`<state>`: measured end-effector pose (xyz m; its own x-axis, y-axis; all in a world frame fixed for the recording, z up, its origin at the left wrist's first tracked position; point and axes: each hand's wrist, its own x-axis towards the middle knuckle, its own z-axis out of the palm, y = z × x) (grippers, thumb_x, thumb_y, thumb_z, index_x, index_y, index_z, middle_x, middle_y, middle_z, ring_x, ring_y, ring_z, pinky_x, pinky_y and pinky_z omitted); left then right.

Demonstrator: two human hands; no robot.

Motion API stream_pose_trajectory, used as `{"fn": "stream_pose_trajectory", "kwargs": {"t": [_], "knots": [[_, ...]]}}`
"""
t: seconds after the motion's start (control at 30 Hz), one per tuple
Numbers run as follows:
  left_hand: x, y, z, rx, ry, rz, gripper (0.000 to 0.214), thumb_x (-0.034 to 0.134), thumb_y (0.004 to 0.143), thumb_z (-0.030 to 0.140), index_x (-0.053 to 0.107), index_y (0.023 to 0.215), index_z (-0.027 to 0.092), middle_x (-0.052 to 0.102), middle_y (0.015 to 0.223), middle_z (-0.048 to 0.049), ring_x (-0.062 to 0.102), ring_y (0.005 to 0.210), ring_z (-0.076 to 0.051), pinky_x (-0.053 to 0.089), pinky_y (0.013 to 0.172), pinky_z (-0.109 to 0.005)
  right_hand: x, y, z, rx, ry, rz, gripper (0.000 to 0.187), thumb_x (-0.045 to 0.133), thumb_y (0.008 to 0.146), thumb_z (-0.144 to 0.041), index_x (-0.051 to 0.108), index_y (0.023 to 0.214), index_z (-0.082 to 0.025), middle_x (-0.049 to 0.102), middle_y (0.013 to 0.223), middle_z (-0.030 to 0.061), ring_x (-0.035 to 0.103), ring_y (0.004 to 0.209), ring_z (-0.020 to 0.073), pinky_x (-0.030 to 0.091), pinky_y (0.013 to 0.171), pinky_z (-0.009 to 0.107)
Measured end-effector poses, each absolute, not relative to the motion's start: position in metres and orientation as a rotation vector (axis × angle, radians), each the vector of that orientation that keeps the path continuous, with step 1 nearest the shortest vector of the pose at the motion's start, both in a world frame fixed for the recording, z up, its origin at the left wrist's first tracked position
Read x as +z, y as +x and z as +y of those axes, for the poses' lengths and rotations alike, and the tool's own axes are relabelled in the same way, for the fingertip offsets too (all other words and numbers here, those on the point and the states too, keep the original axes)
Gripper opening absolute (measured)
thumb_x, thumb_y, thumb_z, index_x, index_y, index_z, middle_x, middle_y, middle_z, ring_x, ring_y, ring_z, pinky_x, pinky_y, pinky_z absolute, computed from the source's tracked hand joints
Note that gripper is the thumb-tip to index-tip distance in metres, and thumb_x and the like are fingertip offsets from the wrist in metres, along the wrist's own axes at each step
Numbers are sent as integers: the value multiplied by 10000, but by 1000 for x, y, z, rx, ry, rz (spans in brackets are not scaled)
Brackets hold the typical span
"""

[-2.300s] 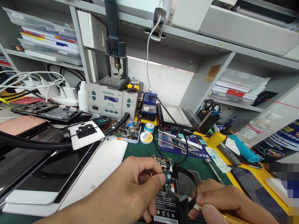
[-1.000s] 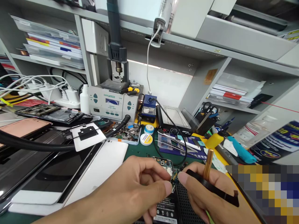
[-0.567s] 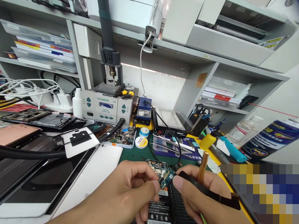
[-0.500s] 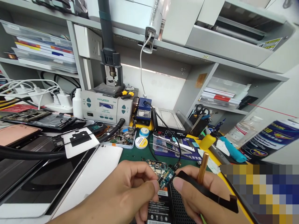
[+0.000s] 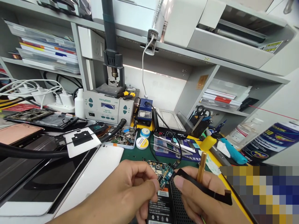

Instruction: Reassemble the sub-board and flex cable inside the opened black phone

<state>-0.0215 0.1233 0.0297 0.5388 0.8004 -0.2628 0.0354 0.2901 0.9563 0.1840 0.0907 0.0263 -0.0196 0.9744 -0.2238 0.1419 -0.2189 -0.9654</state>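
The small circuit board (image 5: 167, 176) is held tilted over the opened phone (image 5: 155, 168), its near end pinched by the left hand (image 5: 137, 185). The right hand (image 5: 202, 196) grips a gold-coloured rod (image 5: 203, 166), with its thumb beside the board's other end. Already the phone's cover is off and the battery (image 5: 160, 207) exposed; the small board is not seated.
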Motion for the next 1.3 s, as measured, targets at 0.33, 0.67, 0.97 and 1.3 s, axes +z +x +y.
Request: {"fn": "stream_pose_trajectory", "kwargs": {"t": [0.33, 0.67, 0.97, 1.3], "knots": [[15, -23, 110, 553, 1447, 933, 333, 502, 989, 513, 621, 875, 224, 490, 631, 67, 421, 595, -119, 331, 546, -239, 38, 186, 98, 1277, -1415, -1498, 478, 634, 954, -473, 415, 605, -232, 346, 465, -99, 331, 434, 90, 273, 466, 261], [18, -23, 112, 563, 1394, 967, 148, 630, 932, 393, 669, 911, 252, 504, 635, 78, 425, 574, -106, 311, 508, -219, 50, 179, 96, 1276, -1515, -1696, 197, 715, 860, -392, 685, 794, -209, 524, 703, -28, 450, 643, 139, 408, 557, 233], [19, -27, 113, 465, 1373, 953, 208, 596, 936, 385, 621, 823, 213, 479, 610, 72, 444, 538, -103, 302, 455, -205, 41, 194, 104, 1592, -1431, -1568, 252, 783, 869, -355, 631, 758, -187, 320, 540, -115, 214, 461, 57, 151, 410, 211], [26, -27, 123, 575, 1194, 991, 289, 652, 841, 445, 687, 710, 190, 530, 483, 37, 454, 442, -112, 396, 379, -184, 39, 195, 109, 1655, -1379, -1500, 229, 740, 916, -393, 675, 819, -196, 374, 455, -128, 240, 392, 44, 155, 403, 237]]}}
